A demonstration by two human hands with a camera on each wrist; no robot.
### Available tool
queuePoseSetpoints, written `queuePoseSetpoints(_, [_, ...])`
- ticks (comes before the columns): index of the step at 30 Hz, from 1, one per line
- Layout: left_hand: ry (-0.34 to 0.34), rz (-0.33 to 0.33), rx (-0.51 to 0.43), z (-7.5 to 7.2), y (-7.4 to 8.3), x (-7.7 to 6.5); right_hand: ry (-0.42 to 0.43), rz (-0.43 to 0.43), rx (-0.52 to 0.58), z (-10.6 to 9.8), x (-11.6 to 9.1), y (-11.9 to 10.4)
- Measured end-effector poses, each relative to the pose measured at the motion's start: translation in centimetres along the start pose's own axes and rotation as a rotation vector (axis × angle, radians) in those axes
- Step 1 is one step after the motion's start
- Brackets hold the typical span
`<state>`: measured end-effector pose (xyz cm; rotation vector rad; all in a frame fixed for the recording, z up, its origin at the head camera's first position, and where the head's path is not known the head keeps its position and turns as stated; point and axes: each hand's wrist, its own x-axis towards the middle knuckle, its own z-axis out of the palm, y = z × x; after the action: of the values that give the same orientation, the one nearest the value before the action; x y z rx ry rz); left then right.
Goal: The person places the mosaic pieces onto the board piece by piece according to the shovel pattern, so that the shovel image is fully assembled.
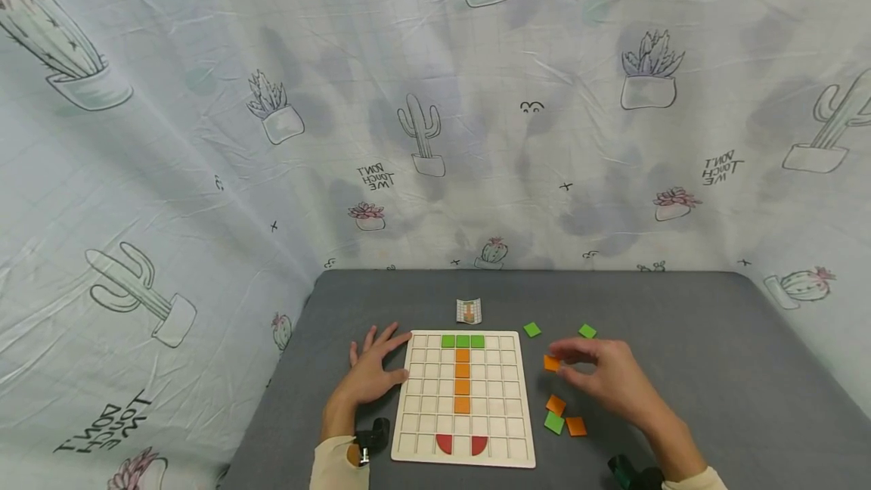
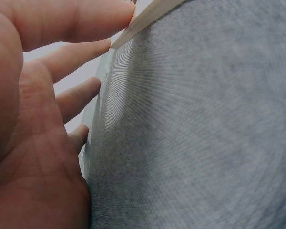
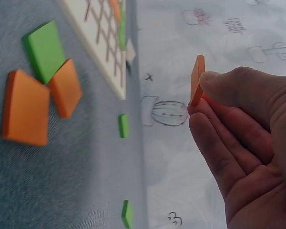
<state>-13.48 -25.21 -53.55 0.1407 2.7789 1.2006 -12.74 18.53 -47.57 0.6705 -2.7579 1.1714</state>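
Note:
A pale wooden grid board (image 1: 425, 429) lies on the grey table, with three green tiles (image 1: 463, 342) in its top row. Below them runs a column of several orange tiles (image 1: 463, 370), and two red quarter-round pieces (image 1: 479, 445) sit near the bottom. My left hand (image 1: 370, 375) touches the board's left edge with straight, spread fingers. In the right wrist view, my right hand (image 3: 243, 124) pinches an orange square tile (image 3: 196, 81) between thumb and fingers. That hand (image 1: 605, 376) is to the right of the board, above the table.
Right of the board lie a loose green tile (image 1: 554, 423) and two orange tiles (image 1: 576, 426), close together. Farther back are two more green tiles, one nearer the board (image 1: 532, 330), one beyond my hand (image 1: 587, 331). A small pattern card (image 1: 469, 311) lies behind the board.

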Motion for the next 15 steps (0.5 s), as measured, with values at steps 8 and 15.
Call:
queuePoseSetpoints(8, [0.000, -0.007, 0.003, 0.0, 0.1, 0.0, 0.035, 0.015, 0.045, 0.2, -0.2, -1.6])
queuePoseSetpoints(15, [0.006, 0.008, -0.006, 0.1, -0.1, 0.0, 0.043, -0.016, 0.075, 1.0, 0.1, -2.4])
